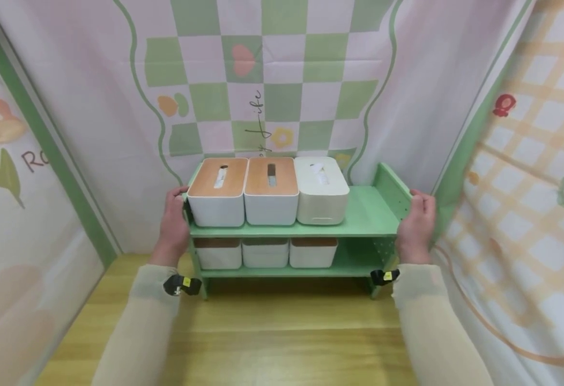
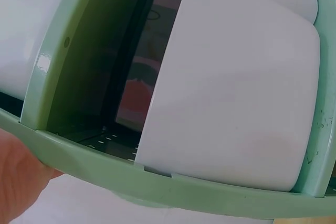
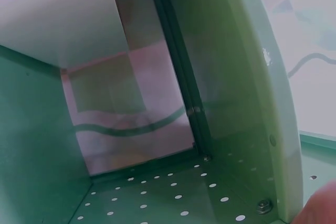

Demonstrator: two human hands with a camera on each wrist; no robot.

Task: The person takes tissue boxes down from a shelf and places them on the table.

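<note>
A green two-tier shelf [image 1: 371,214] stands against the back curtain. My left hand [image 1: 172,230] grips its left side panel, fingers at the upper edge; in the left wrist view, part of that hand [image 2: 21,177] lies outside the panel. On the opposite side, my right hand [image 1: 415,230] holds the right side panel [image 3: 281,103]. Three tissue boxes line the top tier from the left: two with wood-look lids [image 1: 216,212] [image 1: 271,210] and one all white [image 1: 321,208]. Below sit three white bins [image 1: 219,258] [image 1: 265,257] [image 1: 313,257].
Wood-look flooring [image 1: 282,332] spreads in front of the shelf. Printed curtains hang behind [image 1: 282,64], at the left [image 1: 31,214] and at the right [image 1: 528,214]. A black wrist camera is strapped to each sleeve.
</note>
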